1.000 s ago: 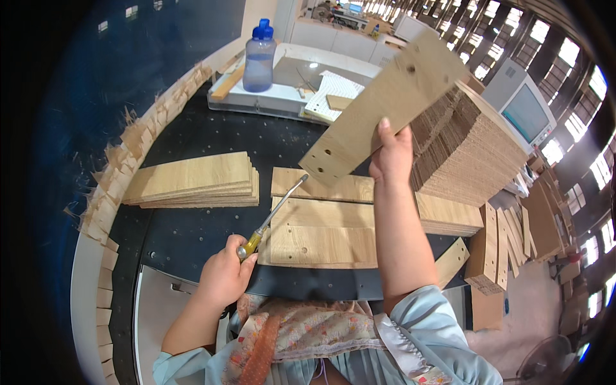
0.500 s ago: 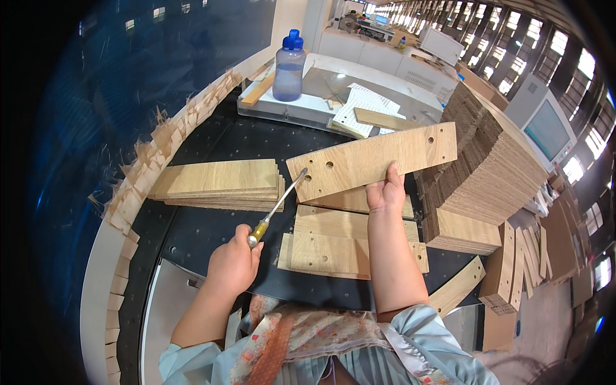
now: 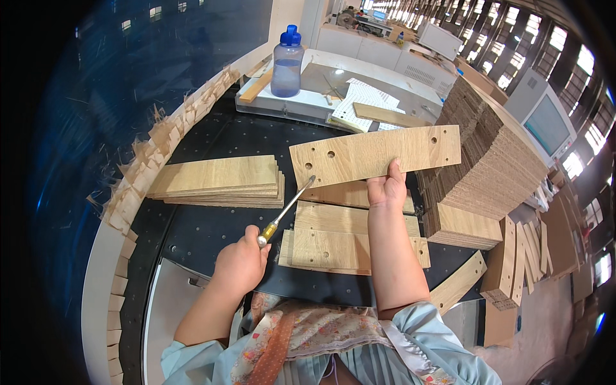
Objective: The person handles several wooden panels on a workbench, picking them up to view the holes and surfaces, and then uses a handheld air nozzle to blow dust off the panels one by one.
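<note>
Drilled board [image 3: 359, 155]: above the worktop [image 3: 256, 136], long axis left to right
Right hand [image 3: 387, 187]: fingers pinching its lower edge, thumb in front
Left hand [image 3: 241, 262]: fingers curled round the screwdriver [image 3: 286, 213], below-left
Screwdriver tip [image 3: 312, 179]: at its lower-left corner, contact unclear

Most of the right hand's [image 3: 387, 190] fingers hide behind the held board [image 3: 372, 154]; the left hand's [image 3: 239, 268] fingertips curl out of sight around the screwdriver [image 3: 287, 208]; whether its tip touches wood is unclear; the right forearm [image 3: 399, 256] covers part of the lower boards [image 3: 330, 249]; the papers' [image 3: 369, 101] print is too small to read.
</note>
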